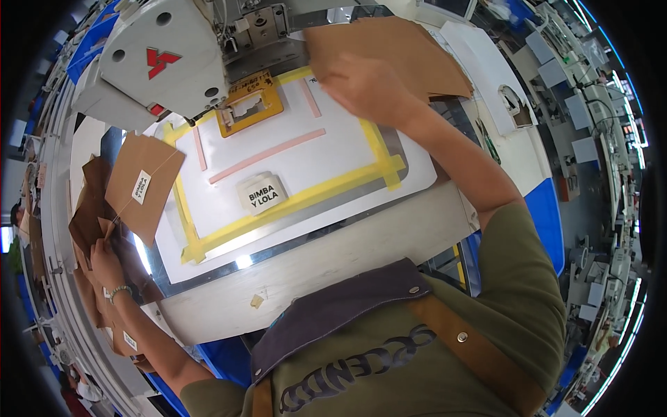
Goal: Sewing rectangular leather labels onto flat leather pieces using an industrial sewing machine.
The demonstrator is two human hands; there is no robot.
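Note:
My left hand is at the far left, its fingers closed at the lower corner of a brown panel that carries a white printed label. More brown pieces hang in a pile around that hand. At the top, my right hand lies over the left edge of a stack of brown panels, fingers together and bent down onto the top panel. Between the hands is a white template sheet framed with yellow tape and pink strips. A white block with dark lettering rests on it.
A white sewing machine head stands at the upper left, with a yellow metal frame under its needle area. Small snips and a white cut-out piece lie to the right. A tan scrap sits near the front edge.

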